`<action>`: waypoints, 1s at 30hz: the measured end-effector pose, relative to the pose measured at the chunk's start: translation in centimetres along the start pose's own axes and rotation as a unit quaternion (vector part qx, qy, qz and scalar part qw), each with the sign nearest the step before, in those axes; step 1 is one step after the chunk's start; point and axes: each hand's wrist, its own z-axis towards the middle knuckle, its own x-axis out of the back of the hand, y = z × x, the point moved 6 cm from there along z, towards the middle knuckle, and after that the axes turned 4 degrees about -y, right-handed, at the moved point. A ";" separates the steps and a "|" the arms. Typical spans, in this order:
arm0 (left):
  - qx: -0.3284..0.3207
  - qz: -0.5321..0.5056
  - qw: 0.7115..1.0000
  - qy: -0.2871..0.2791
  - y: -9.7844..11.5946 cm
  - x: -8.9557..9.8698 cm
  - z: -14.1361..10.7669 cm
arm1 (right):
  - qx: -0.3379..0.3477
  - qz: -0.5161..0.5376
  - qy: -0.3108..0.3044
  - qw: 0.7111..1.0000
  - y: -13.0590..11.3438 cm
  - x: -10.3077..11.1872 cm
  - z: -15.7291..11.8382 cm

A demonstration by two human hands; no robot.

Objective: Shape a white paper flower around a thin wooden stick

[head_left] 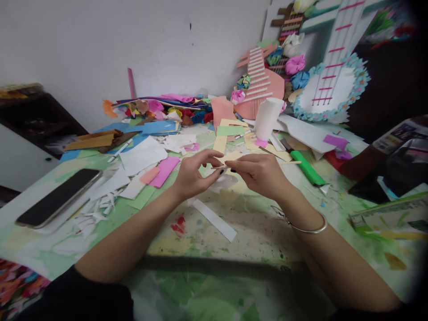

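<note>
My left hand (195, 174) and my right hand (261, 174) meet above the middle of the table. Between them runs a thin pale stick (294, 162), lying nearly level, its right end sticking out past my right hand. The fingers of my right hand are pinched on it. My left thumb and fingertips close around its left end, where a small whitish bit, perhaps paper, shows; the fingers partly hide it. Below the hands a white paper strip (216, 220) lies slanted on the paint-stained table (200, 247). Yellow paper (234, 156) lies just behind the fingertips.
At left are a phone (60, 196), white paper scraps (90, 218) and a pink sheet (165, 171). A green-handled cutter (307, 168) lies at right. Behind stand a white paper roll (268, 118) and paper instrument models, one pink (272, 84), one white (334, 84).
</note>
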 end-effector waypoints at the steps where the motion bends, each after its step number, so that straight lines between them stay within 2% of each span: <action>1: -0.010 0.012 1.000 0.000 0.2 0.0 -0.1 | -0.001 0.001 -0.003 1.000 0.0 -0.1 0.0; 4: -0.045 0.037 0.998 -0.002 0.8 0.0 -0.4 | 0.001 0.003 -0.020 1.000 -0.1 -0.2 0.0; 7: -0.054 0.045 0.998 0.006 1.0 0.2 -0.6 | 0.015 0.009 -0.024 1.000 -0.4 -0.1 0.1; 14: 0.045 -0.024 0.999 0.018 -0.2 0.4 0.1 | 0.020 0.027 0.002 0.999 -0.4 0.2 0.0; 19: 0.112 -0.083 0.990 -0.004 -1.5 -0.1 0.2 | 0.020 0.039 0.021 0.999 -0.4 0.3 0.1; 23: 0.139 -0.100 0.985 -0.008 -1.9 -0.2 0.1 | 0.010 0.048 0.041 0.998 -0.3 0.3 0.1; 30: 0.156 -0.172 0.973 0.017 -2.4 -0.6 -0.2 | -0.012 0.087 0.077 0.993 -0.2 0.5 0.1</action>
